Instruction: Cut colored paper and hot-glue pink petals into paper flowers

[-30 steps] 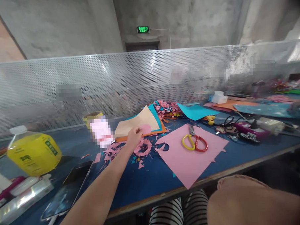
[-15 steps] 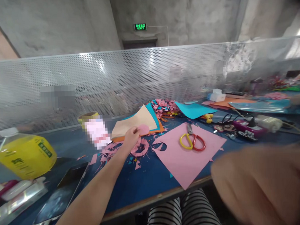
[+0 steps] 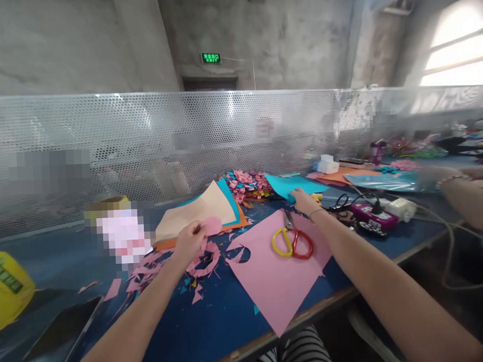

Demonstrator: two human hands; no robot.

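A small pink paper disc (image 3: 212, 225) is pinched in my left hand (image 3: 191, 237), above pink cuttings near the cream paper sheet (image 3: 190, 210). My right hand (image 3: 305, 201) reaches across to the near edge of a blue paper sheet (image 3: 287, 183), its fingers closed on that edge. Scissors (image 3: 293, 244) with one yellow and one red handle lie on a large pink paper sheet (image 3: 270, 286). A rounded notch is cut into that sheet's left side. Close by my right fingers is a small yellow object (image 3: 317, 198), partly hidden.
Ring-shaped pink scraps (image 3: 205, 260) litter the blue table. Behind them is a heap of coloured paper pieces (image 3: 245, 186). A purple power strip (image 3: 371, 215) with cables stands right; a phone (image 3: 64, 333) and yellow bottle (image 3: 8, 290) are left. Another person's arm (image 3: 462, 192) shows at far right.
My right hand has moved from the near right foreground, where it was blurred, forward to the blue paper. My left hand still holds the pink disc. The view has swung to the right.
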